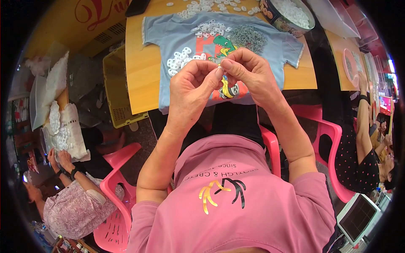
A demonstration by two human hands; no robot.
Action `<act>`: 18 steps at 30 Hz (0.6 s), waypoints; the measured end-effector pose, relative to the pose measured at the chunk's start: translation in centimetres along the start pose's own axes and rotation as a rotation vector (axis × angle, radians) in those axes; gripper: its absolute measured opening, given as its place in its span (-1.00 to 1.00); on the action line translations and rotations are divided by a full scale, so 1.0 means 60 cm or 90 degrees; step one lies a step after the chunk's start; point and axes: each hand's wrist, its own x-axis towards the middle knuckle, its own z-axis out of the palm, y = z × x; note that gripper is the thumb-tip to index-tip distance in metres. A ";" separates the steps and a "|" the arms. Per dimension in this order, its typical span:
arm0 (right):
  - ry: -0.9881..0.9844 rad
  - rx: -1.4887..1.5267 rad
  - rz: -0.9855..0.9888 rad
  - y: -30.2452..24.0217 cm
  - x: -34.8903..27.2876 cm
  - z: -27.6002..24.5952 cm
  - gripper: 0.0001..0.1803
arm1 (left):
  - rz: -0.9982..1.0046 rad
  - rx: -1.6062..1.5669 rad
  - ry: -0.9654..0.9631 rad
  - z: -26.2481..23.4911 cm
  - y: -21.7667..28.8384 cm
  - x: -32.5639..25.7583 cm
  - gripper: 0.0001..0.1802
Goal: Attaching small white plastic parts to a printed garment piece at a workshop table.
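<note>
My left hand (192,86) and my right hand (251,76) meet over a blue-grey T-shirt (177,36) spread on the table. Thumbs and forefingers of both are closed in a pinch on a small white plastic piece (220,67), mostly hidden by the fingertips. Left of my fingers lies a cluster of white oval plastic pieces with holes (180,59), and a second group (211,28) sits farther off. A heap of small grey metal parts (249,39) lies on the shirt beyond my right hand; their exact kind is too small to tell.
A round tin (278,19) full of white pieces stands at the table's (141,80) far right. A yellow plastic crate (116,90) is at the left. Co-workers sit on both sides, near pink chairs (120,185). More white pieces are scattered along the far edge.
</note>
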 end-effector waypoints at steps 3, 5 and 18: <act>-0.014 -0.023 -0.040 0.000 0.001 -0.001 -0.82 | 0.002 0.017 -0.004 0.001 0.003 -0.001 -0.82; -0.008 -0.028 -0.048 0.002 0.002 0.001 -0.82 | 0.008 0.041 -0.001 0.000 0.003 0.001 -0.83; 0.100 0.111 -0.058 0.048 0.016 0.032 -0.87 | -0.065 -0.257 0.054 -0.005 -0.051 0.013 -0.83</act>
